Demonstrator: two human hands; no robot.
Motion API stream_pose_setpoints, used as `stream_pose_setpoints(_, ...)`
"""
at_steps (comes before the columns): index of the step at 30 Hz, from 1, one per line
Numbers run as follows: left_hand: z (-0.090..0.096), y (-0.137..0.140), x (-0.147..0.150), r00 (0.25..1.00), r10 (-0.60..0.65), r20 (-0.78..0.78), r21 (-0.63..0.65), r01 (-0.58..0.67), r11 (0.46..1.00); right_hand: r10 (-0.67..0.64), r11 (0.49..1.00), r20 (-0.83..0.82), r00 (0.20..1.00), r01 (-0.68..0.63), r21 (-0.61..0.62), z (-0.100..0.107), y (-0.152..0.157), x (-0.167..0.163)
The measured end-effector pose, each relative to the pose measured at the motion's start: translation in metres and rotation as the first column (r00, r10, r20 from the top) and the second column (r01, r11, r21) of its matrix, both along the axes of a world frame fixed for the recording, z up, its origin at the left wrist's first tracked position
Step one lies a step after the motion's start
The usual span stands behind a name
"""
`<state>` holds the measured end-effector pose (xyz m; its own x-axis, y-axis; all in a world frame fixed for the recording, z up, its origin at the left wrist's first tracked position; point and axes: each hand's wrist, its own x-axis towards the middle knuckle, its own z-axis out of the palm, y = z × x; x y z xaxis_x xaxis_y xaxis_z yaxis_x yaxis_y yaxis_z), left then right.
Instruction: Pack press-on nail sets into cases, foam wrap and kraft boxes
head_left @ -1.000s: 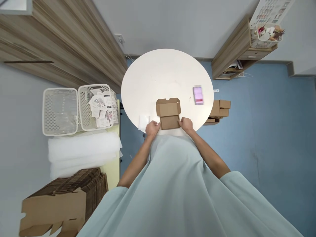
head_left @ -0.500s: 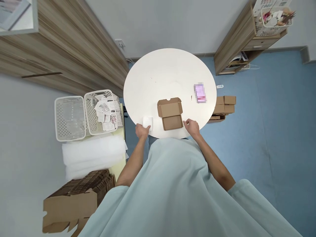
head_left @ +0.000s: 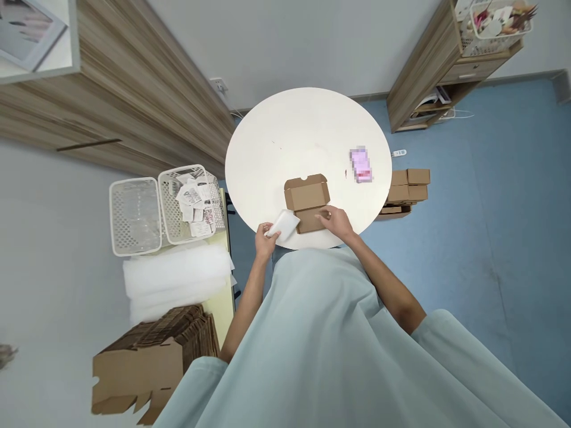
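Since the left hand pinches only one end, the white packet by the open mailer box might slip, while above this box the right hand seems half-open and empty.

Matt brown cardboard box.

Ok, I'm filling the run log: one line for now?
left hand: holding white packet | right hand: over open box | box: on white table
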<state>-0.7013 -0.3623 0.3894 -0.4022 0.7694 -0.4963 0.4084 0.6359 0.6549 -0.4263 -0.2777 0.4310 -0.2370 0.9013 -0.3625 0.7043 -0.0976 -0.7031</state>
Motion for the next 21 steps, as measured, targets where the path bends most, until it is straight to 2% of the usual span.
stream_pose_setpoints(5, 0.02, 0.004, 0.017, 0.975, -0.163, 0.151, 0.055, 0.156, 0.986, 0.102, 0.992, -0.149, 0.984, -0.111, -0.058, -0.002, 0.008, -0.013)
stream_pose_setpoints(8, 0.019, 0.018, 0.03, 0.942, -0.192, 0.276, 0.095, 0.173, 0.98, 0.137, 0.983, -0.177, 0.975, -0.156, -0.096, -0.012, 0.01, -0.012)
stream_pose_setpoints(10, 0.013, 0.028, 0.038, 0.934, -0.176, 0.312, 0.109, 0.148, 0.983, 0.081, 0.983, -0.143, 0.986, -0.103, -0.155, -0.019, 0.01, -0.008)
stream_pose_setpoints(12, 0.006, 0.039, 0.047, 0.946, -0.141, 0.293, 0.105, 0.114, 0.988, -0.004, 0.982, -0.07, 0.998, -0.009, -0.189, -0.025, 0.009, -0.005)
stream_pose_setpoints(15, -0.007, 0.054, 0.064, 0.98, -0.066, 0.188, 0.035, 0.06, 0.998, -0.082, 0.98, 0.035, 0.996, 0.087, -0.178, -0.032, 0.012, -0.003)
stream_pose_setpoints(18, -0.019, 0.064, 0.081, 0.996, -0.038, 0.078, -0.064, 0.043, 0.997, -0.08, 0.984, 0.114, 0.99, 0.096, -0.149, -0.039, 0.018, -0.003)
stream_pose_setpoints(21, -0.029, 0.069, 0.092, 0.992, -0.123, -0.038, -0.116, 0.118, 0.986, -0.026, 0.988, 0.209, 0.978, 0.056, -0.14, -0.046, 0.025, -0.005)
